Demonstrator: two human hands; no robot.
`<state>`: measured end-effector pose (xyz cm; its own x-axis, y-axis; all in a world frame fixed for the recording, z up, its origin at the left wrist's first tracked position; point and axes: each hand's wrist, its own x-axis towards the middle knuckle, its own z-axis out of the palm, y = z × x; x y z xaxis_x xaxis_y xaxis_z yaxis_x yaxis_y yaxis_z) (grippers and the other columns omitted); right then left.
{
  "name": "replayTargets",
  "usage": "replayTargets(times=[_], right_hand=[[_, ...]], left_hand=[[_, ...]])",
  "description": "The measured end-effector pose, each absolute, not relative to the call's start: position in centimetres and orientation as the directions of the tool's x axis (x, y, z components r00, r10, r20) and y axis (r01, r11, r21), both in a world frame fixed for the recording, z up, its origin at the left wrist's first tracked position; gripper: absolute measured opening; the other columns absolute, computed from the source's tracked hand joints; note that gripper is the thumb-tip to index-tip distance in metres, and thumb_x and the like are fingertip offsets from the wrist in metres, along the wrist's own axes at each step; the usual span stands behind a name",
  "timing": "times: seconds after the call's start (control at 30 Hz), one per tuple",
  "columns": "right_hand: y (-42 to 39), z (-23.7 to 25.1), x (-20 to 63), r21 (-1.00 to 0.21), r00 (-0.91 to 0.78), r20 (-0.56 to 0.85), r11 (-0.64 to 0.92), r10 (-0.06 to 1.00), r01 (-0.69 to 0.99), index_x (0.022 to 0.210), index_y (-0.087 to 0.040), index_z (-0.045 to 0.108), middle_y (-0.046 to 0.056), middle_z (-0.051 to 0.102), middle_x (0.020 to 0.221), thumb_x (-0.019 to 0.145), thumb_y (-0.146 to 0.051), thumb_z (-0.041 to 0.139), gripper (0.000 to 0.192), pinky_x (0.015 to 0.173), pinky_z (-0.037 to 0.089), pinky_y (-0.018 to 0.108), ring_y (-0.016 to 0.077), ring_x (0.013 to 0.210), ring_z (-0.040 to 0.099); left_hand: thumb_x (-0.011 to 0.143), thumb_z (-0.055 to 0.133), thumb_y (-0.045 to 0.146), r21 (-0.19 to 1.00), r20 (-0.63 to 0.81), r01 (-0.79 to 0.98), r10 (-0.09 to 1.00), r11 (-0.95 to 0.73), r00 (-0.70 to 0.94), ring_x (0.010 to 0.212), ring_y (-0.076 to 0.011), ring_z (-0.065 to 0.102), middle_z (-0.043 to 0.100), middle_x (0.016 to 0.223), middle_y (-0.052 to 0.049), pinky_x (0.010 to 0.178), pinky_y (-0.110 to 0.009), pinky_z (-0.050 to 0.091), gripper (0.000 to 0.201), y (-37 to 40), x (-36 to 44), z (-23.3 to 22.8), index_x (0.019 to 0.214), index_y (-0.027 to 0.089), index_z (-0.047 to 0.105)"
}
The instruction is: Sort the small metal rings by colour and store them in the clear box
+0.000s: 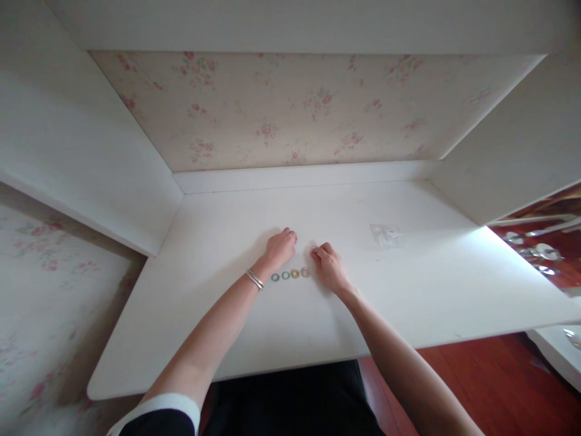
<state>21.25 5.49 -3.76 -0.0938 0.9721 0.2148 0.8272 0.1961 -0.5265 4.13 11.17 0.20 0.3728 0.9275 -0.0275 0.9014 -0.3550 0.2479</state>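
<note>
Rings [293, 274] in row on desk [290, 330], left of right hand [329, 265]; packet [385, 235] farther right.

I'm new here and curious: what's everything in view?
Desk: one, white, centre
Rings: four; grey, green, gold, pinkish; rowed on desk
Packet: one, transparent, desk's right half
Panels: several, white, around desk
Wallpaper: two stretches, pale floral, behind and left
Floor: one, reddish, lower right
Shiny objects: several, silvery, far right, unclear
Furniture edge: one, white, lower right
Bracelet: count unclear, silvery, left wrist
Clothing: count unclear, black, bottom
Arms: two, bare, bottom
Left grip: one, bare, beyond rings
Right grip: one, bare, right of rings
</note>
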Motion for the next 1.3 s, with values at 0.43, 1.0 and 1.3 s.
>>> replayTargets(times=[0.43,1.0,1.3], right_hand=[[0.8,-3.6,21.7,-0.74,0.052,0.303,0.2,0.952,0.642,0.093,-0.022,0.062,0.004,0.053,0.089,0.091,-0.036,0.041,0.025,0.074,0.045,0.028,0.015,0.079,0.055],[0.5,-3.2,19.8,-0.573,-0.202,0.281,0.333,0.938,0.749,0.094,-0.023,0.064,0.005,0.056,0.089,0.093,-0.029,0.039,0.026,0.072,0.046,0.028,0.0148,0.077,0.056],[0.2,-3.0,19.8,-0.524,-0.245,0.265,0.353,0.932,0.775,0.099,-0.025,0.066,0.006,0.056,0.089,0.092,-0.034,0.041,0.027,0.074,0.047,0.03,0.0163,0.08,0.055]], left_hand=[[0.094,0.038,0.025,0.31,0.07,0.799,0.85,-0.516,0.522,0.074,-0.0142,0.062,0.06,0.095,-0.001,0.059,-0.024,0.043,0.022,2.0,4.3,0.5,0.098,0.026,0.059],[0.089,0.047,0.033,0.77,0.242,0.607,0.97,-0.199,0.012,0.081,-0.0147,0.063,0.067,0.09,-0.004,0.074,-0.026,0.049,0.022,3.1,-2.0,-3.2,0.093,0.019,0.063],[0.089,0.048,0.027,0.535,0.205,0.807,0.965,-0.25,0.163,0.084,-0.0147,0.061,0.064,0.098,-0.005,0.078,-0.026,0.047,0.019,6.3,-1.8,-1.7,0.097,0.02,0.063]])
